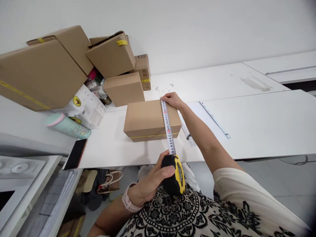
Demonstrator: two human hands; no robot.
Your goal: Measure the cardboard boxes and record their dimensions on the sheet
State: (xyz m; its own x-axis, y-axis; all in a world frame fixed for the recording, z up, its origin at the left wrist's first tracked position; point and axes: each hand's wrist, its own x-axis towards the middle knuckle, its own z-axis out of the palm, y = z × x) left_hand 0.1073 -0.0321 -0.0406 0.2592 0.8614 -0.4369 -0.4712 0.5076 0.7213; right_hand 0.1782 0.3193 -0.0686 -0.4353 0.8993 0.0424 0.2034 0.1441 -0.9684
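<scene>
A closed brown cardboard box (145,115) sits on the white table, a yellow line running along its near side. Across its top, near the right end, lies the white blade of a tape measure (174,176), stretched from the far edge toward me. Wrapped round the black and yellow case is my left hand (154,177), in front of the table edge. At the box's far edge my right hand (171,99) pinches the blade's end against the cardboard. Printed sheets lie partly hidden under my right forearm.
Several cardboard boxes (123,89) are stacked at the back left. Nearer stand a white avocado-print carton (85,107), a mint tumbler (71,126) lying tilted, and a dark phone (76,154) at the table's edge. Right of my arm lies a clipped paper folder (214,120).
</scene>
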